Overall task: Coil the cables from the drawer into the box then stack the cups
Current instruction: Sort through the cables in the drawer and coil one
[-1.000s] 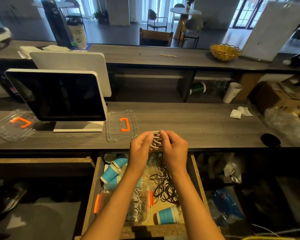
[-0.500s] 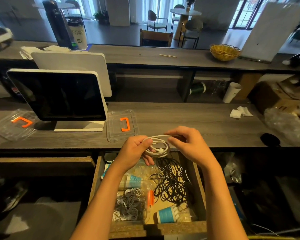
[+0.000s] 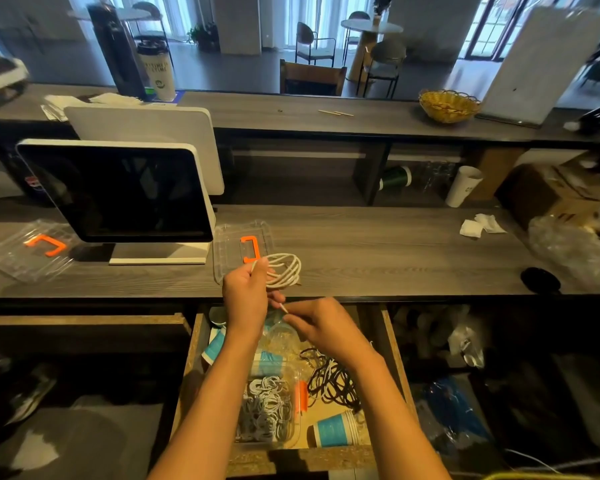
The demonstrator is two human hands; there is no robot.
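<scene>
Presently a white cable [image 3: 283, 271] is being coiled, just above frame centre. Its loops are gripped by the left hand [image 3: 245, 296], fingers curled round the bundle, which is held over the near edge of the counter [image 3: 378, 251]. The loose end is pinched between thumb and fingertips of the right hand [image 3: 321, 327], slightly lower and right of centre, above the open drawer [image 3: 394, 344].

Step in hand, as judged: the last wrap or tuck of the tail on this cable; cup stacking is not yet begun.

The box [image 3: 267, 410], clear with an orange latch, is seen in the drawer at lower centre, and coiled pale cables are already held in it. A tangle of black cables [image 3: 329, 382] is left loose to its right. Blue cups [image 3: 333, 429] lie on their sides at the drawer's front and along its left side [image 3: 213, 344], unstacked. A clear lid [image 3: 239, 244] with an orange handle lies on the counter beside the monitor [image 3: 118, 192].

Next move, as judged: the tail should be secured so the loops are not sprung, then the coil lowered into the box. After that the black tangle must be separated.
</scene>
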